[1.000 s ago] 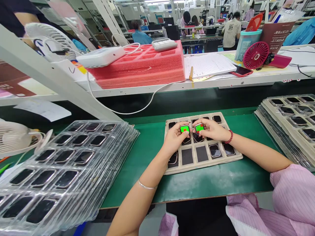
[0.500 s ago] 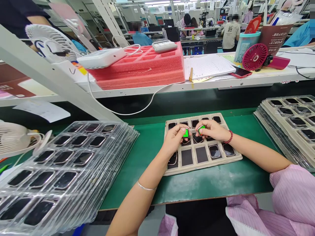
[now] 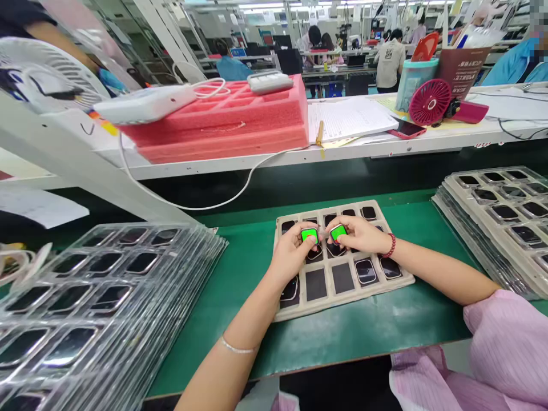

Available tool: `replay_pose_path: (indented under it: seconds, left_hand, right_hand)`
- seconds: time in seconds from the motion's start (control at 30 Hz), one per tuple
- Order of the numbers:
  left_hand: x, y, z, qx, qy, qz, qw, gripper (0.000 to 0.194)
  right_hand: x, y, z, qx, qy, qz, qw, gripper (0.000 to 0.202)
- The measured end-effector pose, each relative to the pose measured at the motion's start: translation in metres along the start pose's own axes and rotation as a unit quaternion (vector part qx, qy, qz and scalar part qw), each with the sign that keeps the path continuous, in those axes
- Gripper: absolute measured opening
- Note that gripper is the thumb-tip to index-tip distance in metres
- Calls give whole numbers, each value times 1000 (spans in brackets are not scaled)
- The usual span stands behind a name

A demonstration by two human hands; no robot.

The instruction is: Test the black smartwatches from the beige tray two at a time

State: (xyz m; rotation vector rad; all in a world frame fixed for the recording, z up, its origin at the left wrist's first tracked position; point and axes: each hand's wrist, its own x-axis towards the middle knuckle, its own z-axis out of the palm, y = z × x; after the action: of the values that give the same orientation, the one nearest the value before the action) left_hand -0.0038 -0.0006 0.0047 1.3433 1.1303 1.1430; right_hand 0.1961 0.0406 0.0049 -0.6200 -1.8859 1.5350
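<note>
My left hand (image 3: pixel 290 255) grips a small smartwatch body with a lit green screen (image 3: pixel 309 234). Close beside it, my right hand (image 3: pixel 363 234) grips a second watch body, its screen (image 3: pixel 338 232) green too. Both hands hover over a beige tray (image 3: pixel 342 297) on the green bench mat. The tray's pockets hold several dark-screened watch bodies (image 3: pixel 365 270), and a few pockets in the near row show only dark bottoms. A red bead bracelet circles my right wrist, a thin silver bangle my left forearm.
A stack of clear plastic trays with dark watch bodies (image 3: pixel 94 297) fills the left. Another tray stack (image 3: pixel 500 220) lies at the right. A raised white shelf (image 3: pixel 299 155) behind carries pink foam (image 3: pixel 222 123), papers, a red fan (image 3: pixel 428 103) and a phone. People work far behind.
The screens showed green with red patches, tilted away half a second ago, and now face up fully green. The camera shifted right, so everything sits further left.
</note>
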Motion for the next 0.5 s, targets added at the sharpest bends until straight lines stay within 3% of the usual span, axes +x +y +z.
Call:
replay_pose_path:
  seconds: [0.5]
  left_hand:
    - [-1, 0, 1, -1, -16, -8, 1000, 36]
  right_hand:
    - [1, 4, 2, -12, 7, -14, 1000, 29]
